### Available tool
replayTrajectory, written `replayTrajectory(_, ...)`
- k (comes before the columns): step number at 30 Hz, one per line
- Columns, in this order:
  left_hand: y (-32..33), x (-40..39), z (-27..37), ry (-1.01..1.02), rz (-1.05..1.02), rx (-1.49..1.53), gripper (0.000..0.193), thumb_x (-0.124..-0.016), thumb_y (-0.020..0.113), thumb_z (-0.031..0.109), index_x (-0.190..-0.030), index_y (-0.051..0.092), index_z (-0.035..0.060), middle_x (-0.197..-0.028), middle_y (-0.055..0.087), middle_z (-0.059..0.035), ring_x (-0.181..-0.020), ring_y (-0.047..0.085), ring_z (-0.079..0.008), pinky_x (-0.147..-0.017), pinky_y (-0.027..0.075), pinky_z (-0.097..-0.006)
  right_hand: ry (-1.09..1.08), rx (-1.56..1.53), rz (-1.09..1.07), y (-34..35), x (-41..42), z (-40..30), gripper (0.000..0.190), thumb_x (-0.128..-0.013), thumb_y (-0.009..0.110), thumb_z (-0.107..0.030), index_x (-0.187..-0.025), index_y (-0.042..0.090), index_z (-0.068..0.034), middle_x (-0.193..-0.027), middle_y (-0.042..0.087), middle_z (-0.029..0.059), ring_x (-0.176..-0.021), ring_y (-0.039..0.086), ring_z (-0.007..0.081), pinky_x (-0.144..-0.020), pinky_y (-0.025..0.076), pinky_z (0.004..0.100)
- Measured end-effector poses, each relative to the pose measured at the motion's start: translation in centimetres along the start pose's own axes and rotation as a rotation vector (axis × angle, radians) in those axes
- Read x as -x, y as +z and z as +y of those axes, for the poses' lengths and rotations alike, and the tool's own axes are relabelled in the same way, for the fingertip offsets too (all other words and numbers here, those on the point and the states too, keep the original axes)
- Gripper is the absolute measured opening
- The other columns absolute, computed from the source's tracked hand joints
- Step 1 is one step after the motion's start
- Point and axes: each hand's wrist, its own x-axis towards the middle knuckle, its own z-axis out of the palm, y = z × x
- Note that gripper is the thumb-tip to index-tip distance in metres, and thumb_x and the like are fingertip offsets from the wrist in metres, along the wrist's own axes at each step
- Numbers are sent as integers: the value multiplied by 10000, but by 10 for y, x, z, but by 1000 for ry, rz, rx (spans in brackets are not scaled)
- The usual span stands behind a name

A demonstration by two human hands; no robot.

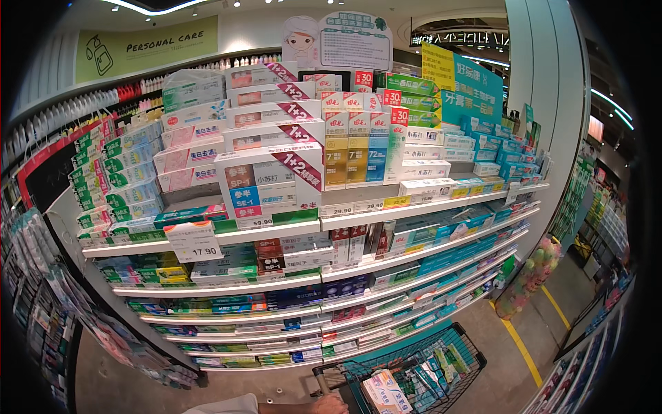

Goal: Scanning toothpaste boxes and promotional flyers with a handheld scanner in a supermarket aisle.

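My left hand, at the bottom edge of the view, is closed on the handle of a shopping cart; the frame cuts off part of it. A light grey sleeve covers the arm behind it. In the dark wire cart lie white toothpaste-type cartons and several green and teal packages. My right hand is out of view. Ahead stands a shelf unit with white shelves, stacked with boxed toothpaste. Large multipack cartons and tall gold-and-white boxes stand on its top.
A hanging price card sticks out from the shelf edge. Packaged goods hang on a rack at the left. Right of the shelf, a tall bundle of colourful balls stands by yellow floor lines. Another shelf lines the lower right.
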Motion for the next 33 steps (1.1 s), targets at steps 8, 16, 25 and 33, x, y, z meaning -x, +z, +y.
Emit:
replayTrajectory(8, -28, 16, 7, 17, 73, 64, 293, -810, 495, 313, -603, 563, 118, -487, 540, -80, -412, 533, -228, -370, 390, -372, 35, -25, 13, 4, -6, 26, 303, -777, 681, -374, -773, 621, -77, -642, 566, 47, -575, 522, 170, -516, 425, 300)
replayTrajectory(16, -36, 39, 7, 78, 114, 76, 335, -818, 506, 341, -580, 531, 107, -524, 529, -85, -465, 518, -259, -567, 401, -411, 71, -22, 60, 14, 4, 47, 302, -779, 678, -376, -763, 619, -81, -626, 559, 46, -567, 521, 170, -513, 424, 297)
replayTrajectory(25, 19, 58, 2, -8, 286, 100, 391, -786, 522, 392, -509, 467, 120, -437, 488, -80, -403, 472, -265, -523, 380, -394, 0, 89, 141, 27, 22, 76, 297, -780, 669, -388, -725, 611, -103, -559, 523, 18, -506, 506, 160, -475, 422, 295)
replayTrajectory(33, -3, 63, 3, 1, 36, 126, 382, -830, 491, 326, -524, 499, 99, -443, 489, -110, -432, 515, -265, -527, 340, -379, -182, 326, 333, 29, 17, 98, 249, -797, 609, -336, -752, 632, -92, -570, 528, 7, -415, 478, 140, -350, 444, 314)
